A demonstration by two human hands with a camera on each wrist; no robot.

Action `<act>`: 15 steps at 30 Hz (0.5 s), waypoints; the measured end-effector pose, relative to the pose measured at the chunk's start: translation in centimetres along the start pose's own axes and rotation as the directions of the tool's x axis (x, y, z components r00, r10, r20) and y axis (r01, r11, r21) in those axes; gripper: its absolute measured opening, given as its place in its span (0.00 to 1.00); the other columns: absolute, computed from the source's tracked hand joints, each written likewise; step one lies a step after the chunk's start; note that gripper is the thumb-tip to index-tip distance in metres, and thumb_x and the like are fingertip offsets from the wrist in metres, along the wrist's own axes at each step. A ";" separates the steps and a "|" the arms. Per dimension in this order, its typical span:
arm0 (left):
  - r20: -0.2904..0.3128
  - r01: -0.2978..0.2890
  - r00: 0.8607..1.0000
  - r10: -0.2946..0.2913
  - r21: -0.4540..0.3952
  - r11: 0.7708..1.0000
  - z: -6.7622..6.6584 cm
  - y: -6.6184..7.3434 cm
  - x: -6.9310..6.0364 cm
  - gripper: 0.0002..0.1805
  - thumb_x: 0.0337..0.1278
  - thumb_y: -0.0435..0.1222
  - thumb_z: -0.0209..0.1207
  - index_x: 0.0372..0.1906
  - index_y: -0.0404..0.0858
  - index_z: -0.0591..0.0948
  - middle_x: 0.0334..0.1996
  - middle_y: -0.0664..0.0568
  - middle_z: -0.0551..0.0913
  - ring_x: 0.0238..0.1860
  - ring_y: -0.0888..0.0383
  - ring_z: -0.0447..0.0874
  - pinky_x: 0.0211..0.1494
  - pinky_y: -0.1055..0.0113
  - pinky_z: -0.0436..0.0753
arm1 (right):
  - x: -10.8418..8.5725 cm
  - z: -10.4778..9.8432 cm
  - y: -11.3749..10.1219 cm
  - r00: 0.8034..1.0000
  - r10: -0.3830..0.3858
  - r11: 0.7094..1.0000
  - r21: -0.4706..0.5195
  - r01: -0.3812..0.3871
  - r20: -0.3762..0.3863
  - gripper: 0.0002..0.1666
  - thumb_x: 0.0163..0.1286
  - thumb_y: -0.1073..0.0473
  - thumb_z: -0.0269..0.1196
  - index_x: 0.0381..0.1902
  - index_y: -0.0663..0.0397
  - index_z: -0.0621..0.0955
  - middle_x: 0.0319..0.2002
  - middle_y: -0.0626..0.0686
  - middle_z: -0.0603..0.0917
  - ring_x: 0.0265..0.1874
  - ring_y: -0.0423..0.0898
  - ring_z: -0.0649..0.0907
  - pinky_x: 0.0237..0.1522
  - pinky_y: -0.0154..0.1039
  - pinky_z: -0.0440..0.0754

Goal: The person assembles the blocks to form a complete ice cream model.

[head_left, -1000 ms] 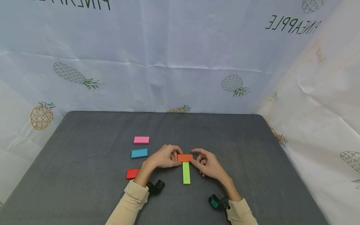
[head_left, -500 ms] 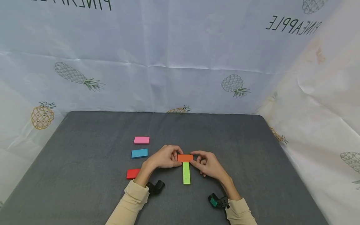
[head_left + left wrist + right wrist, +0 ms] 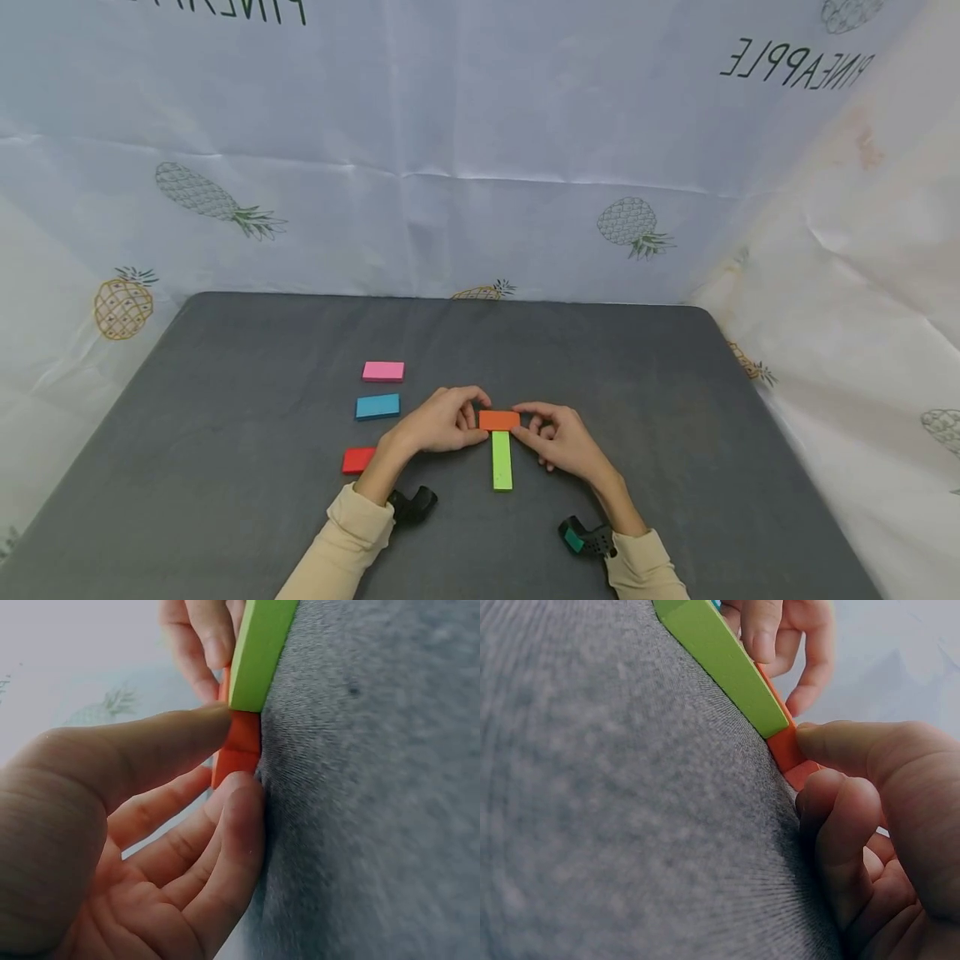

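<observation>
An orange block [image 3: 499, 420] lies across the far end of a lime green block [image 3: 502, 461], and the two form a T on the grey table. My left hand [image 3: 442, 419] pinches the orange block's left end between thumb and index finger. At the right end, my right hand [image 3: 564, 437] grips it the same way, with the other fingers curled beneath. In the left wrist view the green block [image 3: 259, 656] butts against the side of the orange block [image 3: 244, 735]. The right wrist view shows my right thumb on the near side of the orange block [image 3: 785, 750].
To the left, a pink block [image 3: 383, 372], a blue block [image 3: 377, 407] and a red block [image 3: 357, 460] lie in a rough column. My left forearm partly covers the red one. A pineapple-printed curtain [image 3: 420, 225] hangs behind the grey table [image 3: 247, 417].
My right index finger has come slightly nearer the orange block's far edge. Otherwise the hands and blocks keep their places, while the head view has shifted a little.
</observation>
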State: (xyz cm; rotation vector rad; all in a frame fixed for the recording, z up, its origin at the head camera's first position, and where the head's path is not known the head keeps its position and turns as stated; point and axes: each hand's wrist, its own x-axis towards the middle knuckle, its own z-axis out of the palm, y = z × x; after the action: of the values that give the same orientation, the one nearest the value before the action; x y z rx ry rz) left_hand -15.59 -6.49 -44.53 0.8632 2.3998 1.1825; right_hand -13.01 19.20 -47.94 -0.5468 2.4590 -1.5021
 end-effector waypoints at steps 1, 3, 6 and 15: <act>-0.011 -0.004 1.000 0.004 0.007 1.000 0.0 0.0 -0.2 0.20 0.63 0.33 0.67 0.58 0.32 0.79 0.28 0.52 0.82 0.24 0.68 0.78 0.33 0.74 0.79 | 0.0 0.0 0.1 1.000 -0.005 1.000 0.007 0.005 0.001 0.23 0.73 0.62 0.65 0.63 0.62 0.80 0.24 0.61 0.82 0.07 0.32 0.73 0.13 0.35 0.76; -0.037 -0.015 0.999 0.016 0.020 1.000 0.0 0.2 -0.5 0.19 0.63 0.33 0.67 0.57 0.32 0.79 0.27 0.52 0.82 0.23 0.68 0.76 0.32 0.74 0.79 | 0.0 -0.1 0.2 1.000 -0.020 1.000 0.020 0.019 0.004 0.22 0.73 0.60 0.66 0.62 0.61 0.80 0.24 0.60 0.82 0.08 0.33 0.73 0.13 0.36 0.77; -0.078 -0.031 0.996 0.033 0.027 0.999 0.1 0.4 -1.0 0.18 0.63 0.33 0.67 0.55 0.32 0.80 0.26 0.52 0.81 0.22 0.69 0.75 0.31 0.74 0.78 | 0.0 -0.2 0.2 0.999 -0.032 0.999 0.019 0.032 0.006 0.22 0.73 0.60 0.66 0.62 0.60 0.81 0.23 0.59 0.82 0.08 0.33 0.74 0.13 0.37 0.77; -0.191 -0.080 0.978 0.080 0.006 0.997 0.3 1.3 -2.8 0.15 0.63 0.34 0.68 0.52 0.33 0.82 0.22 0.53 0.79 0.18 0.70 0.71 0.26 0.74 0.76 | 0.0 -0.2 0.1 0.999 -0.037 0.999 0.009 0.037 0.008 0.22 0.73 0.59 0.66 0.62 0.61 0.80 0.23 0.57 0.82 0.09 0.33 0.74 0.13 0.37 0.78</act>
State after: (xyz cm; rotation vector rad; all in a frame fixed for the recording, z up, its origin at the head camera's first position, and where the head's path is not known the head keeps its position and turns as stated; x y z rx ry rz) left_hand -12.81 -7.50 -43.66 0.8903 2.5347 1.3542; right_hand -13.11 19.36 -47.94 -0.5985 2.4474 -1.5205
